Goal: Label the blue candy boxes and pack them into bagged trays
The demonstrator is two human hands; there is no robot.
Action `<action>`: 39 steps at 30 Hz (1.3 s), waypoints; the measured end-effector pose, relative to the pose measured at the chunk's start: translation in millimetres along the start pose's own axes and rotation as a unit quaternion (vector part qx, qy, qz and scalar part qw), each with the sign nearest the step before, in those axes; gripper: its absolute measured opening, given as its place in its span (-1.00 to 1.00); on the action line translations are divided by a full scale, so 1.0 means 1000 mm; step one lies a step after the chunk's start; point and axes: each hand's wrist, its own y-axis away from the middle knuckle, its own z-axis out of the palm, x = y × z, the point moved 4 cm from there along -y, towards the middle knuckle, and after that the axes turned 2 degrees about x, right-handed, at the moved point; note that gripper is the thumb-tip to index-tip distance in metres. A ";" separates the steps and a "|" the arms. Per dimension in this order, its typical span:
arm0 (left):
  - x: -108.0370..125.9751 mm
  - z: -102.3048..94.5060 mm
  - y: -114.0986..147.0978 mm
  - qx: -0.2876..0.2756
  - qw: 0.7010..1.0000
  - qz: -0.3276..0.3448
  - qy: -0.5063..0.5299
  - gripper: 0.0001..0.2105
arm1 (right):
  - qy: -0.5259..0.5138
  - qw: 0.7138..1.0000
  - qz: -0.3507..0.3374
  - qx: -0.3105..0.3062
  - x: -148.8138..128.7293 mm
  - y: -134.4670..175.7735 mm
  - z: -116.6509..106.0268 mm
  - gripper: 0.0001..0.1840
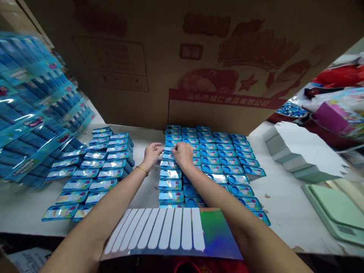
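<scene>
My left hand (152,155), with a bracelet at the wrist, is held at the left edge of a block of small blue tins (209,153). Its thumb and forefinger stand slightly apart, and I see nothing between them. On the block's leftmost column rests my right hand (184,154), fingers curled and pressed together at one tin. Whatever those fingers hold is hidden. Several tins nearest me in that column bear a pale shiny strip (170,184). A sheet of long white labels (167,229) with a rainbow sheen lies across the front, below my forearms.
More blue tins (98,163) stand in rows at the left, beside plastic-wrapped stacks of blue packs (31,110). A large cardboard box (136,102) closes off the back. At the right are a stack of white zigzag-edged card (307,151) and a pale green scale (335,208).
</scene>
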 end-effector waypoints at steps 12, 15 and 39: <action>0.091 0.009 0.126 -0.531 0.827 -0.014 -0.182 -0.65 | -0.322 0.847 -0.208 -0.367 0.048 0.079 -0.105 -0.67; 0.103 0.015 0.182 -0.679 0.707 -0.014 -0.198 -0.69 | -0.365 0.791 -0.221 -0.438 0.040 0.115 -0.122 -0.56; 0.129 0.014 0.138 -0.413 0.880 0.049 -0.228 -0.74 | -0.276 0.917 -0.268 -0.102 0.025 0.072 -0.139 -0.75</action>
